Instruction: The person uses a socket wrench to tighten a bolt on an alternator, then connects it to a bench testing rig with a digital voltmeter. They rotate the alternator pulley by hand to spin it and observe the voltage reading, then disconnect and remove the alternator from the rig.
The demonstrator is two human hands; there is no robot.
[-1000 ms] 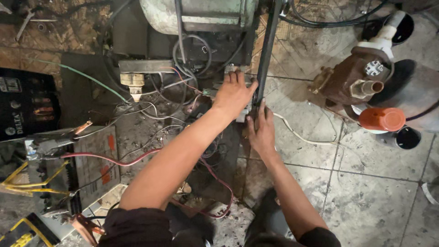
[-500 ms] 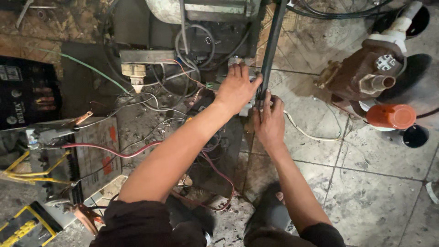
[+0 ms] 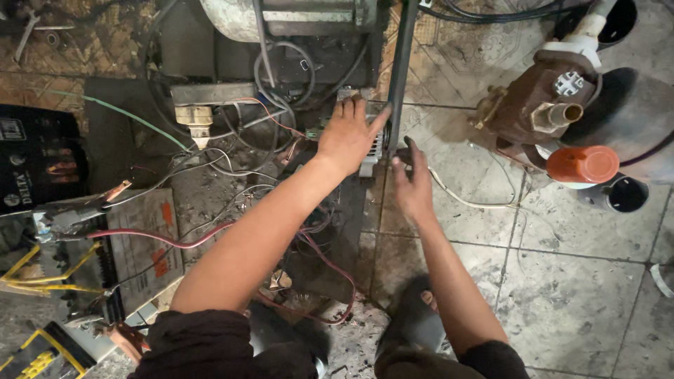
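While I look down from the head camera, I log these items:

- Left hand (image 3: 347, 137): laid flat, palm down, on a small grey metal unit (image 3: 370, 156) standing on the floor; fingers slightly spread and extended, tips toward the machine above.
- Right hand (image 3: 413, 184): just right of that unit, fingers loosely curled at the foot of a dark upright metal bar (image 3: 401, 67); I cannot tell whether they clamp anything.
- Grey metal unit: at the edge of the dirty tiled floor (image 3: 562, 281), between both hands, mostly hidden under the left palm.
- Tangle of thin wires (image 3: 239, 161), white, red and black: spread left of the unit.
- Pale cylindrical tank (image 3: 281, 14): at the top, behind the hands.
- Rusty brown pump with a brass outlet (image 3: 540, 112): well right of the hands.
- Orange plastic cap (image 3: 583, 163): just below the pump.
- Grey rectangular battery with clamps (image 3: 140, 238): far left, a red cable (image 3: 161, 238) crossing it.
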